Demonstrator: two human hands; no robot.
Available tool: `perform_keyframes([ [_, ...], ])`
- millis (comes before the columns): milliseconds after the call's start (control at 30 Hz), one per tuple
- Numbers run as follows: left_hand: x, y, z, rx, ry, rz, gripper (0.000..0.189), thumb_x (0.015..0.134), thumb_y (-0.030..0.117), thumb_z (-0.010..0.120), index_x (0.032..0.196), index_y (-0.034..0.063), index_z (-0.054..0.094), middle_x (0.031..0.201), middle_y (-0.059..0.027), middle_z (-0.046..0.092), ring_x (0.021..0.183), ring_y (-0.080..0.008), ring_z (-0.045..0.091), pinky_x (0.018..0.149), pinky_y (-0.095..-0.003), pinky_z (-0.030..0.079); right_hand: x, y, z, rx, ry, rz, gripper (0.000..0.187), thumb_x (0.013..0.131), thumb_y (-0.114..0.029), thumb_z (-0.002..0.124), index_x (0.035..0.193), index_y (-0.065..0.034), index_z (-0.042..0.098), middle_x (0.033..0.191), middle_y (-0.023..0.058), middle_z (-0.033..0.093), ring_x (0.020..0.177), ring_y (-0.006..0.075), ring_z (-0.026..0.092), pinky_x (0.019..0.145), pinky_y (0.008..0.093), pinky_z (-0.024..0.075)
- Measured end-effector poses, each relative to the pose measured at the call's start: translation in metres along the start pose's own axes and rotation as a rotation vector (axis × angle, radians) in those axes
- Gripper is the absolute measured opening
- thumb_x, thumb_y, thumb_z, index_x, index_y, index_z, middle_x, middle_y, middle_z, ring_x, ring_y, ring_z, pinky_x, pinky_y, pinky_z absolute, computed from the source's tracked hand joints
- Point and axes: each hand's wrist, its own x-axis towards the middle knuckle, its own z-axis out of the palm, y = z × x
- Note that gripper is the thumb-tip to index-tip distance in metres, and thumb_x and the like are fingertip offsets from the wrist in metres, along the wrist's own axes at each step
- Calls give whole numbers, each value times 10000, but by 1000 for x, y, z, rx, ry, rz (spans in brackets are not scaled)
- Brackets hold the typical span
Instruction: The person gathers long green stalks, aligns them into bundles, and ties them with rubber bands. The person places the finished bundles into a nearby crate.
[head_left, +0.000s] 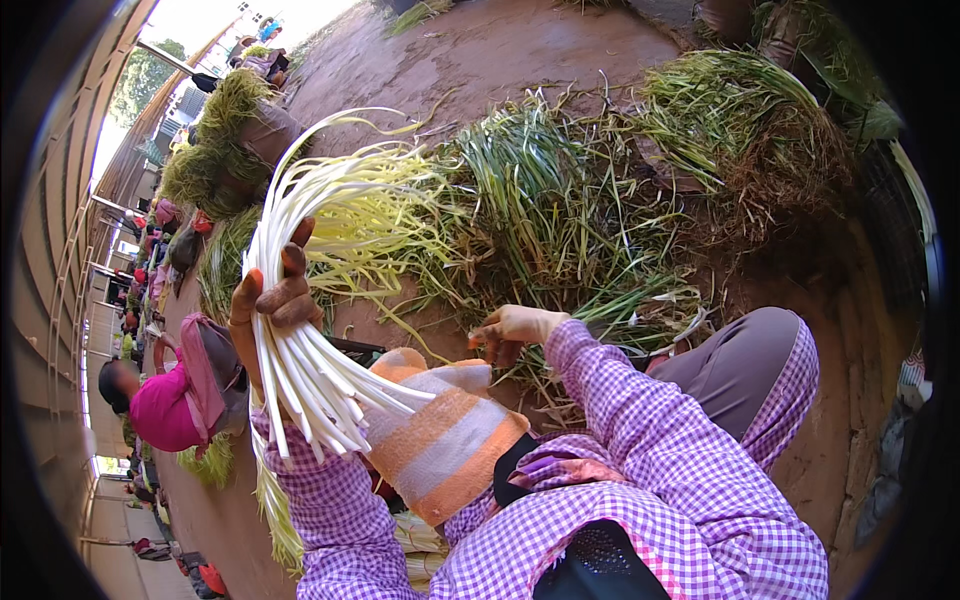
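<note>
My left hand (279, 300) is raised at the left, its fingers wrapped around a bundle of long plant stalks (322, 375). The stalks are white at their cut-looking ends, which point down and right; their thin yellow-green leaves (367, 202) droop to the upper right. To the right, my right hand (514, 330) hangs with loosely curled, parted fingers, and no held thing shows in it. It is above an orange and grey striped cloth (450, 442) lying over my lap. Beyond it lies a heap of green leafy stalks (525, 195) on the reddish ground.
Another leafy bundle with brown roots (787, 172) lies at the upper right. A person in a pink top (169, 409) sits at the left, with more people and green heaps (217, 165) behind. Pale stalk bundles (420, 547) lie beside my lap. My bent knee (765, 360) is at the right.
</note>
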Motion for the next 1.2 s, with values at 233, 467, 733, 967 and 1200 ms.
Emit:
perform_keyframes([
  [233,-78,-46,8,591,453,-223,412,740,158,781,1034,-100,653,731,-173,683,457,-211,564,397,-324,442,29,-66,95,-896,300,-1205,554,917,-325,693,1410,-117,552,1296,189,643,1108,342,655,923,432,535],
  [467,-244,-80,32,964,874,-989,437,803,53,785,1216,3,655,967,-44,717,799,-139,647,708,-297,545,48,9,-86,-1184,44,39,406,942,-257,650,1303,-73,623,1228,176,675,1037,321,675,887,408,544],
  [733,-168,-68,68,1782,632,-1353,242,812,128,665,1036,42,688,887,-183,726,794,-310,710,729,-404,557,-59,-106,-183,-1007,478,297,339,977,-280,617,1238,-71,677,1237,144,679,1052,268,668,947,372,538],
  [967,-81,-65,128,2512,304,-1140,145,732,73,641,867,107,681,747,-134,682,740,-342,694,679,-438,552,-73,-127,23,-997,-138,-1142,932,691,-296,885,1456,-21,427,1243,225,629,1142,360,624,1017,431,494],
  [1200,-162,-30,125,1582,1089,-1308,210,736,99,712,922,2,719,738,-115,700,633,-183,673,615,-341,551,-10,15,-90,-1284,-104,64,257,901,-316,687,1075,-143,761,959,122,745,885,279,717,776,402,564],
])
